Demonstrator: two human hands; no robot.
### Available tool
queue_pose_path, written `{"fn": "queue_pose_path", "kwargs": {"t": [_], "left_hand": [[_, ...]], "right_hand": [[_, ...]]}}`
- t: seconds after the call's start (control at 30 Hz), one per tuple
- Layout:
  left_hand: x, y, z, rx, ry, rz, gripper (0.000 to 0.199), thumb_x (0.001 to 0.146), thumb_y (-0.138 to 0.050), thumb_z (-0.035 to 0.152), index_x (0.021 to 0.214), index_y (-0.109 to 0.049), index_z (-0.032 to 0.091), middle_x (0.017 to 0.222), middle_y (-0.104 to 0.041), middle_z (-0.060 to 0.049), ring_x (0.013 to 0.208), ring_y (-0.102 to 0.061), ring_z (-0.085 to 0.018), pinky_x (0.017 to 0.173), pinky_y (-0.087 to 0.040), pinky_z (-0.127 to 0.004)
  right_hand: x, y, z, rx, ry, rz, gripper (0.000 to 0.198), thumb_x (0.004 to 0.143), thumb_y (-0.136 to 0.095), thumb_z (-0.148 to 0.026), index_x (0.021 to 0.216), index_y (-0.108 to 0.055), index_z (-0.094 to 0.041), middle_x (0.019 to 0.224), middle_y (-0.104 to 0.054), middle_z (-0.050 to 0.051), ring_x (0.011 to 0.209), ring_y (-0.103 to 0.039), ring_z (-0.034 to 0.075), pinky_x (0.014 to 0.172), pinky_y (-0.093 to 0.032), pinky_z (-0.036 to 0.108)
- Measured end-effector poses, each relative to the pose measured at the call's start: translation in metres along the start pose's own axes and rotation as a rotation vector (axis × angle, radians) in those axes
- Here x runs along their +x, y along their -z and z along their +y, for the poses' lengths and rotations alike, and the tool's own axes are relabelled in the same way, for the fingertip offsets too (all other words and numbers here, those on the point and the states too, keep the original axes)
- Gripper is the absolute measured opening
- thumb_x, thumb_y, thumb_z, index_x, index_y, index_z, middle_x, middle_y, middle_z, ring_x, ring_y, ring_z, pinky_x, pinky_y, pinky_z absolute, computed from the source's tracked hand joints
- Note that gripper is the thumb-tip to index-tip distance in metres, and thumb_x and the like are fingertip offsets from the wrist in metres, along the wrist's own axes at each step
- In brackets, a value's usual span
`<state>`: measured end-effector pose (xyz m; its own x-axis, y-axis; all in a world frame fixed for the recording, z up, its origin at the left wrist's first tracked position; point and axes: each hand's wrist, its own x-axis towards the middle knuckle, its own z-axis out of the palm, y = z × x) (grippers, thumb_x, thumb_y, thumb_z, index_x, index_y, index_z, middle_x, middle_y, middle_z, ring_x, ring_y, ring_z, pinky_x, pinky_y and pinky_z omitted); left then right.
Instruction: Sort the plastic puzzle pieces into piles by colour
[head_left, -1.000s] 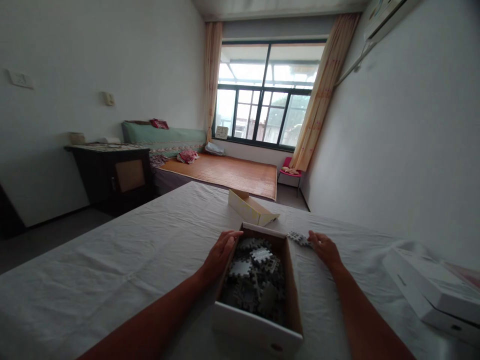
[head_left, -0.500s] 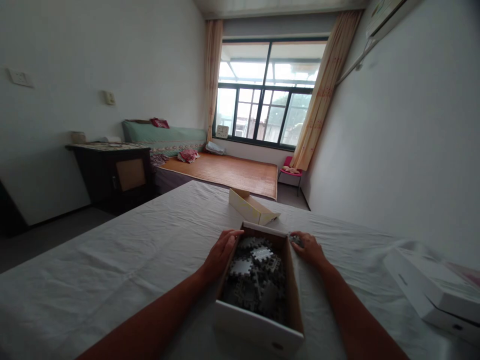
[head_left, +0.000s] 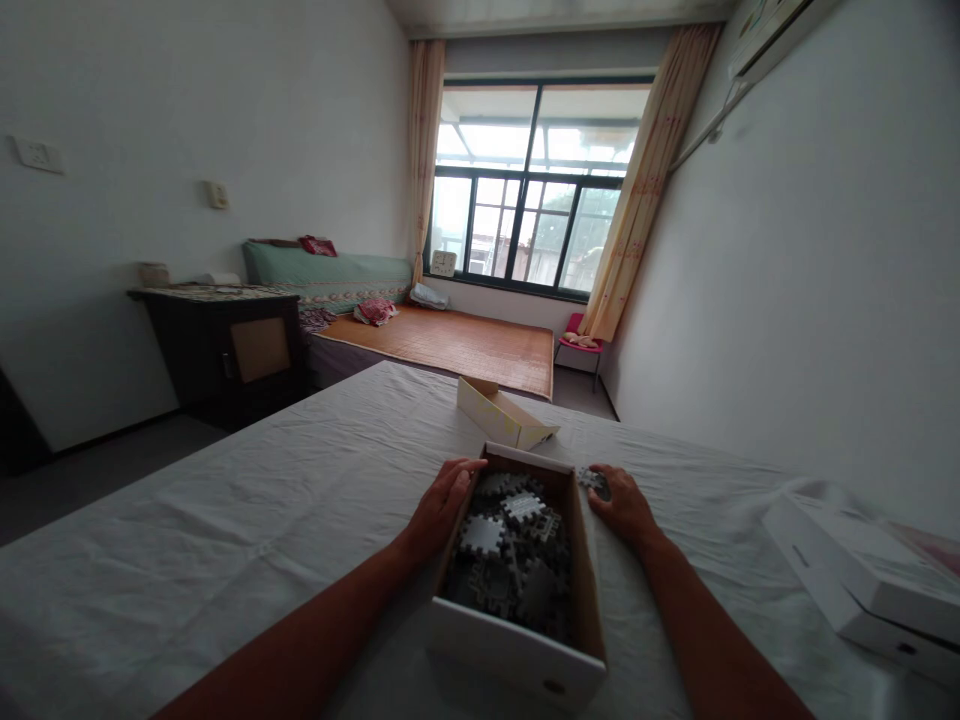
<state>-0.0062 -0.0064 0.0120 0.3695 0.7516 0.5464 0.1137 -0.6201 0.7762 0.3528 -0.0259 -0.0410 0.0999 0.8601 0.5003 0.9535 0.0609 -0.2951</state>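
An open-topped white cardboard box (head_left: 517,645) stands in front of me on the cloth-covered table. Inside lie many grey pieces (head_left: 484,537) with toothed edges, like interlocking puzzle tiles. My left hand (head_left: 444,505) grips the box's left wall, its fingers at the far-left rim. Just beyond the right wall, near the far corner, my right hand (head_left: 624,505) pinches a small grey toothed piece (head_left: 592,481) between thumb and fingers. Part of that piece is hidden by the fingers.
Behind the box sits a cardboard lid (head_left: 495,412), tilted on the white cloth (head_left: 300,480). A closed white box (head_left: 862,570) lies at the right edge. Past the table are a bed with an orange mat (head_left: 450,340), a dark cabinet (head_left: 225,345) and a pink chair (head_left: 581,335).
My right hand has shifted slightly right, away from the box wall, and more of the grey piece in its fingers shows. My left hand stays on the box.
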Motion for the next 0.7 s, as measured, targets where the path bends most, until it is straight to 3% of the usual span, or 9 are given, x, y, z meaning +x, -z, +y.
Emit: {"fn": "queue_pose_path", "kwargs": {"t": [0.1, 0.23, 0.4, 0.5, 0.6, 0.7], "left_hand": [[0.000, -0.001, 0.000, -0.003, -0.001, 0.005, 0.040, 0.094, -0.029, 0.037, 0.116, -0.058, 0.020, 0.114, -0.055, -0.007, 0.113, -0.047, -0.019, 0.102, -0.036, -0.036], [0.000, 0.001, 0.003, -0.002, 0.006, -0.010, 0.040, 0.094, -0.029, 0.036, 0.117, -0.058, 0.021, 0.116, -0.054, -0.008, 0.114, -0.047, -0.019, 0.103, -0.035, -0.035], [0.000, 0.002, 0.006, 0.006, 0.008, -0.022, 0.040, 0.094, -0.028, 0.035, 0.117, -0.058, 0.020, 0.116, -0.054, -0.007, 0.114, -0.047, -0.019, 0.103, -0.035, -0.035], [0.000, 0.002, 0.006, 0.009, 0.007, -0.023, 0.040, 0.094, -0.028, 0.035, 0.117, -0.058, 0.020, 0.116, -0.054, -0.008, 0.113, -0.047, -0.019, 0.102, -0.036, -0.035], [0.000, 0.001, 0.004, 0.013, 0.005, -0.029, 0.040, 0.094, -0.029, 0.034, 0.118, -0.058, 0.019, 0.116, -0.053, -0.008, 0.114, -0.047, -0.019, 0.102, -0.036, -0.035], [0.000, 0.000, 0.001, 0.007, -0.006, 0.000, 0.039, 0.094, -0.029, 0.034, 0.117, -0.058, 0.020, 0.116, -0.054, -0.008, 0.113, -0.048, -0.019, 0.102, -0.036, -0.036]], "right_hand": [[0.002, 0.004, -0.004, 0.049, 0.042, -0.069, 0.043, 0.070, -0.051, -0.023, 0.112, -0.056, -0.019, 0.108, -0.057, 0.008, 0.103, -0.052, 0.022, 0.094, -0.039, 0.036], [0.004, 0.007, -0.011, 0.099, -0.013, -0.092, 0.036, 0.067, -0.053, -0.024, 0.102, -0.061, -0.021, 0.102, -0.057, 0.006, 0.095, -0.055, 0.020, 0.089, -0.042, 0.034], [0.009, 0.018, -0.002, 0.157, -0.086, -0.025, 0.029, 0.060, -0.055, -0.024, 0.088, -0.062, -0.020, 0.096, -0.058, 0.005, 0.093, -0.056, 0.020, 0.087, -0.043, 0.033], [0.009, 0.035, 0.015, 0.206, -0.198, 0.016, 0.027, 0.062, -0.055, -0.028, 0.087, -0.061, -0.019, 0.091, -0.061, 0.004, 0.087, -0.058, 0.020, 0.082, -0.045, 0.035], [0.005, 0.052, 0.033, 0.281, -0.304, -0.084, 0.027, 0.064, -0.057, -0.030, 0.087, -0.061, -0.018, 0.084, -0.065, 0.004, 0.078, -0.061, 0.020, 0.076, -0.046, 0.034], [-0.002, 0.059, 0.044, 0.294, -0.327, -0.201, 0.031, 0.063, -0.059, -0.033, 0.090, -0.064, -0.017, 0.088, -0.068, 0.007, 0.083, -0.062, 0.023, 0.077, -0.047, 0.034]]}}
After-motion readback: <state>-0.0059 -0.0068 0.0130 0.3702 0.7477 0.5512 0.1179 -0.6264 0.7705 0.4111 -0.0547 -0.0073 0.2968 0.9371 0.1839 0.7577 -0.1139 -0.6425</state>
